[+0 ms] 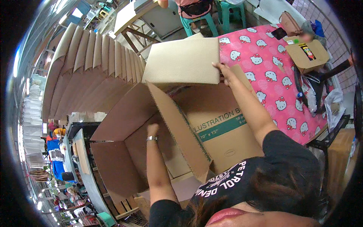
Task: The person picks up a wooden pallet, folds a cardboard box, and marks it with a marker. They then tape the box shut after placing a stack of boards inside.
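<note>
A: The box [166, 128] sat open at mid-frame, flaps spread. Where were the hands?

B: Going from the left: a stack of folded cartons [87, 72] leaned at ten o'clock. The left hand [152, 130] was down inside the box, pressed to an inner wall, fingers curled; I could not tell if it gripped anything.

A: And the right?

B: The right hand [226, 73] was up at twelve o'clock, fingers pinched on the edge of the raised top flap [183, 62]. The flap's long side ran left to right, lying to the left of those fingers, so the right hand was nearer.

A: Anything crowding it?

B: A pink patterned tablecloth [272, 72] at two o'clock, with a smaller carton [307, 56] well apart.
</note>
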Demonstrator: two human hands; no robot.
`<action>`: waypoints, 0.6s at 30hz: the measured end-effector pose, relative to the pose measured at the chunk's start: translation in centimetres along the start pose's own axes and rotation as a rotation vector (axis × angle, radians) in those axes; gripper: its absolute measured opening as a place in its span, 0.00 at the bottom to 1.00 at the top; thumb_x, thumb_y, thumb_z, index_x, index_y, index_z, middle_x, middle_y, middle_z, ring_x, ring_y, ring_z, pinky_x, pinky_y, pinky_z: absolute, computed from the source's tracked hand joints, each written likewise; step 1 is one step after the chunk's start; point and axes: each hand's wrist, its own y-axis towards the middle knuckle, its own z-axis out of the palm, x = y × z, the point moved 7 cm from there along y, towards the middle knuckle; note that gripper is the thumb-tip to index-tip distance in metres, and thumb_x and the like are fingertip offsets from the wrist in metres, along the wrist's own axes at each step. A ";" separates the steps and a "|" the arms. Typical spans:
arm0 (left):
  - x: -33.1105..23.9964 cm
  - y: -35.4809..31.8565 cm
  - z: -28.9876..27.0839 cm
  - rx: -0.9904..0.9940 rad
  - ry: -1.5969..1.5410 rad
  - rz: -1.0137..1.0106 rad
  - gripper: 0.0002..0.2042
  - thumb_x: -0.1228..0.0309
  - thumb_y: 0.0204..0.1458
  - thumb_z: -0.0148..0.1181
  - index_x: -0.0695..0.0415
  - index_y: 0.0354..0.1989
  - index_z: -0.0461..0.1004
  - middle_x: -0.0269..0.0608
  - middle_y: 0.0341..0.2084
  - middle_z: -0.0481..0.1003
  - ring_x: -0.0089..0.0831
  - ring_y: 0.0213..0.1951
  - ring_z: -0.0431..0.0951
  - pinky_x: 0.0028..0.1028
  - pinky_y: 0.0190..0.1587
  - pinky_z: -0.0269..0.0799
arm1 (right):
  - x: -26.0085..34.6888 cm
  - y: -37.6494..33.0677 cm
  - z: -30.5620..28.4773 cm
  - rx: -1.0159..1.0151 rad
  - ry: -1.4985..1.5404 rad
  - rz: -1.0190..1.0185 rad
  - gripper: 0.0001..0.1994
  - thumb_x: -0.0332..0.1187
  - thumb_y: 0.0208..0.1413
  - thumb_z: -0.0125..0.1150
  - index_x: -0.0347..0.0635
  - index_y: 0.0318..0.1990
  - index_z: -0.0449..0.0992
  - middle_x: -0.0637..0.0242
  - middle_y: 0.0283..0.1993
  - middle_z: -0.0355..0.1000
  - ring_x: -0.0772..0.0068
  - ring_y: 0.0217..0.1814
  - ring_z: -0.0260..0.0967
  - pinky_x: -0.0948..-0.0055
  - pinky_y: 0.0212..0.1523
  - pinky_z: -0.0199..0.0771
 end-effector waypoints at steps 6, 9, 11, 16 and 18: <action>-29.0 -20.0 -11.6 0.387 -1.546 0.159 0.18 0.67 0.54 0.49 0.59 0.52 0.63 0.45 0.43 0.71 0.39 0.42 0.72 0.36 0.44 0.69 | 1.1 3.3 -1.9 0.137 0.080 -0.076 0.37 0.49 0.44 0.62 0.38 0.59 0.59 0.53 0.55 0.65 0.57 0.56 0.62 0.58 0.56 0.59; -33.5 -24.9 -2.7 0.732 -1.436 -0.190 0.38 0.58 0.53 0.54 0.63 0.65 0.41 0.52 0.59 0.54 0.41 0.55 0.61 0.37 0.55 0.61 | -2.0 -1.9 -0.7 0.090 0.084 0.005 0.37 0.47 0.44 0.63 0.36 0.60 0.58 0.53 0.55 0.65 0.57 0.58 0.60 0.58 0.58 0.56; -32.0 -20.8 4.0 0.707 -1.151 -0.367 0.46 0.51 0.50 0.57 0.60 0.67 0.35 0.55 0.64 0.46 0.48 0.63 0.50 0.45 0.61 0.51 | -4.3 -6.4 -1.3 0.026 0.068 0.104 0.38 0.46 0.44 0.64 0.35 0.60 0.58 0.54 0.56 0.64 0.57 0.58 0.59 0.59 0.60 0.54; -27.3 -9.3 6.6 0.316 -0.655 -0.553 0.43 0.46 0.49 0.53 0.59 0.65 0.40 0.55 0.64 0.48 0.52 0.61 0.53 0.50 0.58 0.57 | -6.5 -15.6 -4.2 -0.106 0.330 0.026 0.41 0.46 0.44 0.65 0.33 0.62 0.54 0.55 0.63 0.55 0.59 0.65 0.50 0.59 0.64 0.48; -21.0 -6.5 9.5 0.449 -1.009 -0.642 0.32 0.51 0.55 0.48 0.65 0.61 0.56 0.53 0.58 0.62 0.49 0.52 0.69 0.45 0.56 0.61 | -9.9 -17.0 -3.8 0.011 0.299 -0.079 0.41 0.47 0.47 0.64 0.35 0.63 0.52 0.57 0.66 0.51 0.62 0.67 0.46 0.62 0.67 0.40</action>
